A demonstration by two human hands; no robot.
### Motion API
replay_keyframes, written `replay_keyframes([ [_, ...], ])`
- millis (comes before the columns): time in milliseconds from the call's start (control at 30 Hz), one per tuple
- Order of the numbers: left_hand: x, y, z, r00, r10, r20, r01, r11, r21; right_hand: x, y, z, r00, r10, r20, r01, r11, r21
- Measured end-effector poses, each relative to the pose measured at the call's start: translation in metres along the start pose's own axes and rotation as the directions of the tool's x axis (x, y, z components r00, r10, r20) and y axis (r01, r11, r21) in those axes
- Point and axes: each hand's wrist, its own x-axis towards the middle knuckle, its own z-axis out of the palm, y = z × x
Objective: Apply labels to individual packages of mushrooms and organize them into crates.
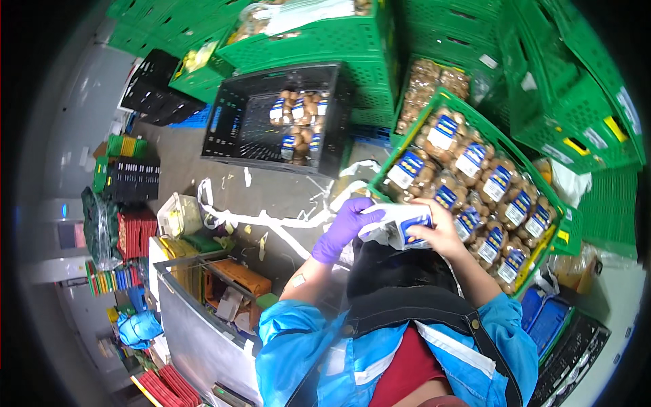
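My left hand, in a purple glove, is closed on the white backing strip of a label roll. Bare and closed too, my right hand grips the blue-and-white label roll, thumb across its front. Both hands meet in front of my dark apron. Just beyond my right hand lies a green crate filled with clear-wrapped brown mushroom packs bearing blue-and-white labels. Farther off to the left, a black crate holds several labelled mushroom packs at its right side.
Stacks of green crates rise at the back and right. Loose white strip trails over the floor left of me. A metal-sided cabinet stands near my left arm. Blue trays sit by my right elbow.
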Motion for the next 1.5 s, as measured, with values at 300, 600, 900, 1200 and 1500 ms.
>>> replay_keyframes([
  [300, -0.005, 0.009, -0.125, 0.918, 0.35, 0.188, -0.375, 0.919, 0.122, 0.098, 0.038, 0.138, 0.965, 0.147, -0.218, -0.09, 0.964, 0.251],
  [600, 0.034, -0.028, -0.158, 0.956, -0.075, 0.282, 0.139, 0.967, -0.215, 0.117, 0.047, 0.148, 0.945, 0.058, -0.323, -0.194, 0.892, -0.408],
  [900, 0.082, -0.08, -0.121, 0.953, -0.2, 0.227, 0.178, 0.978, 0.112, 0.08, 0.084, 0.094, 0.787, -0.029, -0.617, -0.385, 0.758, -0.527],
  [1200, 0.102, -0.089, -0.114, 0.832, -0.453, 0.322, 0.467, 0.884, 0.037, 0.077, 0.093, 0.081, 0.952, -0.272, -0.144, -0.06, 0.294, -0.954],
  [1500, 0.131, -0.065, -0.079, 0.888, 0.409, 0.211, -0.46, 0.802, 0.382, 0.069, 0.095, 0.008, 0.819, -0.287, -0.497, -0.211, 0.655, -0.726],
])
